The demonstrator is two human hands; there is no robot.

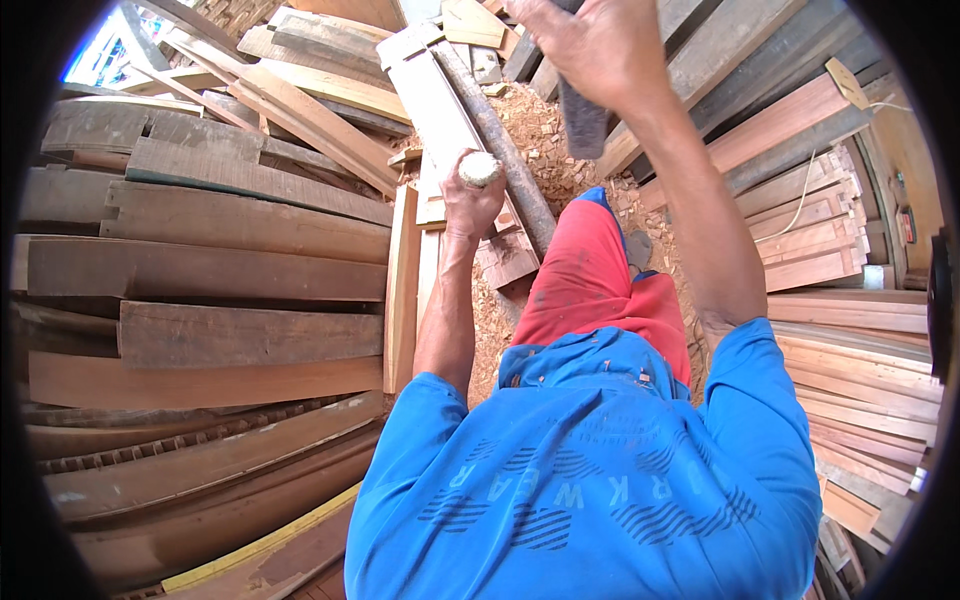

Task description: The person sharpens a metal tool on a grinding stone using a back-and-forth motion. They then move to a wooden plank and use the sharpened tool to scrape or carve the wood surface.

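My left hand (472, 205) is closed around an upright wooden handle (479, 169) with a pale, frayed round end, which looks like a chisel's; anything below my fist is hidden. It stands over a long pale timber (432, 95), brightly lit at its far part, with a dark rough-edged beam (500, 140) along its right side. Raised at the top of the head view, my right hand (605, 50) grips a dark, block-shaped piece (582, 122) that looks like wood. Part of that block is hidden behind the hand and cut off by the frame's edge.
Stacked brown planks (250, 335) fill the left side. More boards (850, 370) and dark beams (745, 75) lie to the right, with a thin pale cord (806, 195) over some. Wood shavings (540, 125) cover the ground around my red-trousered leg (585, 260).
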